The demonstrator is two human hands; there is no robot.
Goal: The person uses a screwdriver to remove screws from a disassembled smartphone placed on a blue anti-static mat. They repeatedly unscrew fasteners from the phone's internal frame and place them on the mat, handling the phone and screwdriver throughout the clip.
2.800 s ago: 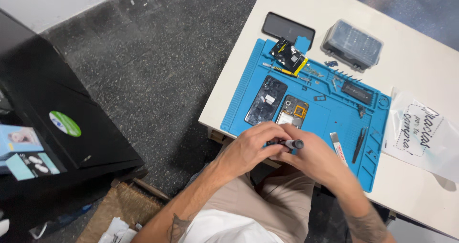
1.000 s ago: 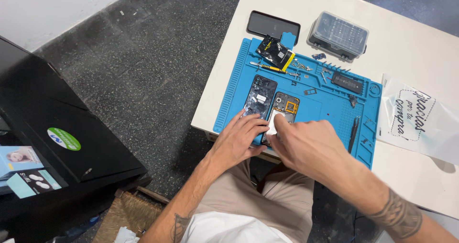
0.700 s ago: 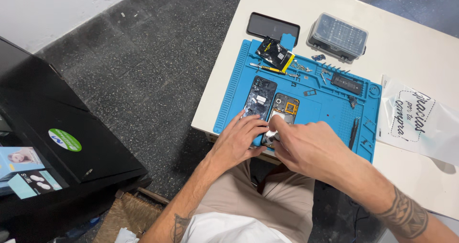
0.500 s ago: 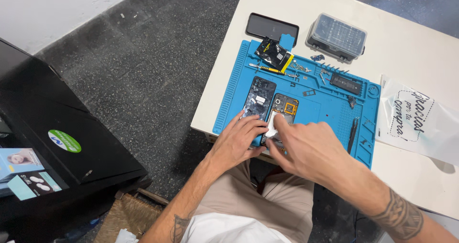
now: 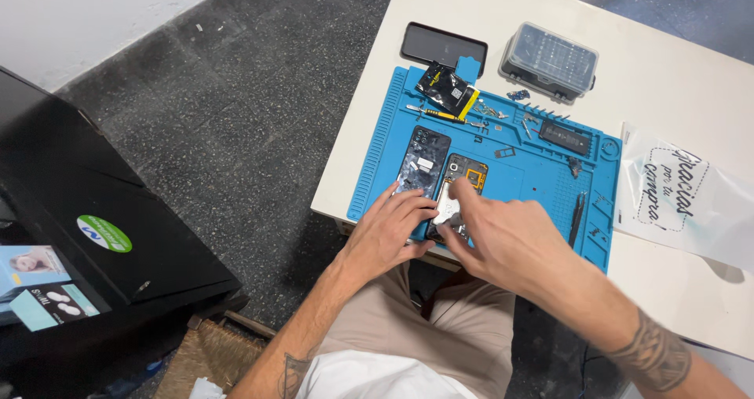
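On the near left part of a blue silicone repair mat (image 5: 534, 175) lies an opened dark smartphone body (image 5: 463, 181) with its circuit boards and an orange part showing, and just to its left lies a glossy dark phone back cover (image 5: 422, 162). Both hands meet at the near end of these two pieces. The left hand (image 5: 385, 234) rests over the lower end of the back cover, its fingers (image 5: 412, 203) spread flat and pressing down. The right hand (image 5: 510, 238) reaches in from the right, index finger stretched forward along the open phone, and its fingertips pinch a small silvery flat piece (image 5: 446, 208) against the phone's lower half; what exactly that piece is cannot be told.

Farther up the mat lie a black anti-static pouch with a yellow edge (image 5: 446, 91), a thin yellow-handled tool (image 5: 430, 114), scattered small screws and parts (image 5: 510, 112), and black tweezers (image 5: 577, 214) on the right. Beyond the mat, on the white table (image 5: 487, 6), sit a dark phone screen panel (image 5: 441, 45) and a clear plastic bit case (image 5: 550, 59). A white plastic bag (image 5: 683, 203) lies to the right.
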